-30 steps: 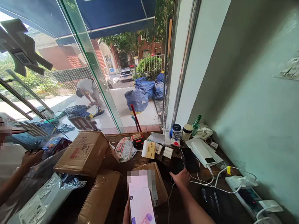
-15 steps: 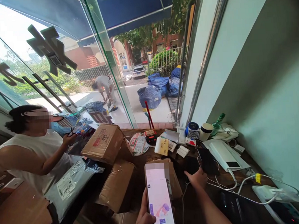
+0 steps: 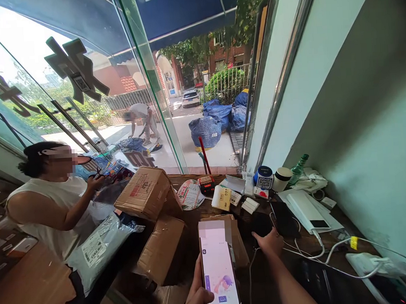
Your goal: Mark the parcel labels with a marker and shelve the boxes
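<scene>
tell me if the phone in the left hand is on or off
On: the phone is lit up, showing a purple picture.

– What colours does the phone (image 3: 215,255) show?
– Pale pink, with purple patches.
– And the boxes (image 3: 139,194) on the left?
– Brown, one printed in red. The far sacks (image 3: 205,131) are blue, the bottle (image 3: 296,172) on the right green.

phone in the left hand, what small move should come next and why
Probably bring the right hand over to tap the phone: it is lit, the left hand holds it, and the right is apart, beside the grey cable.
</scene>
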{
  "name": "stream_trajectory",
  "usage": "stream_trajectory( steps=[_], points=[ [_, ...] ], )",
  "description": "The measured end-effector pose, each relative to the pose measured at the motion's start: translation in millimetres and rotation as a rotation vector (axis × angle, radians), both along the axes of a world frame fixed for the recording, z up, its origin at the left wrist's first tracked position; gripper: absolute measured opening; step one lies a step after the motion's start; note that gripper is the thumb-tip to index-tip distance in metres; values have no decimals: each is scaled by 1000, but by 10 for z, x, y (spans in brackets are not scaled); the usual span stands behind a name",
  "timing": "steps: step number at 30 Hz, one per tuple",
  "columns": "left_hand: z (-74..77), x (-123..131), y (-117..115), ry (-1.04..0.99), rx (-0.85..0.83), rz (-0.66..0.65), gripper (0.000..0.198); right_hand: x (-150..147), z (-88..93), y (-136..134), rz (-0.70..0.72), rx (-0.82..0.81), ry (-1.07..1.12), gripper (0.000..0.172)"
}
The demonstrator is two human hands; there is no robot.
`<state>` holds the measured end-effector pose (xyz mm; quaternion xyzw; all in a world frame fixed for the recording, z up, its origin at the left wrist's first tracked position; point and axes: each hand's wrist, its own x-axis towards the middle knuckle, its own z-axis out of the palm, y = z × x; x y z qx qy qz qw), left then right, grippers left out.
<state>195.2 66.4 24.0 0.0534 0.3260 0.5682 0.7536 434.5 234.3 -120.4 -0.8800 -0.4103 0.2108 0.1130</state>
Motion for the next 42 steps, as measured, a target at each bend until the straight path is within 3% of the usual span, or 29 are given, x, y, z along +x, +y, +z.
stream_trajectory(
  steps=[6,10,12,15,18,20,25,29,33,39,42],
  points=[
    [69,-4,11,-16,67,-98,113,-55,237,56,-32,-83,121,56],
    [58,0,21,-7,30,-81,116,-51,687,29,98,-69,318,54],
    [79,15,34,24,17,-91,116,-97,1005,-150,243,-2,468,56],
    [153,63,63,80,23,-152,115,-296,1444,-627,472,113,758,56],
    [217,123,92,102,-6,-156,113,-576,1667,-1098,579,175,1325,72],
    [239,157,107,102,-8,-133,112,-716,1691,-1274,546,246,1449,77],
    [302,211,123,130,36,-154,111,-778,1652,-1328,524,325,1286,74],
    [336,247,121,130,41,-142,105,-734,1684,-1342,574,355,1329,81],
    [241,267,134,158,56,-99,85,-689,1674,-1382,557,355,1338,86],
    [88,278,192,-29,139,-101,63,-624,1423,-1424,429,329,1362,83],
    [88,294,213,28,74,-51,60,-646,1372,-1438,393,318,1360,78]
  ],
)
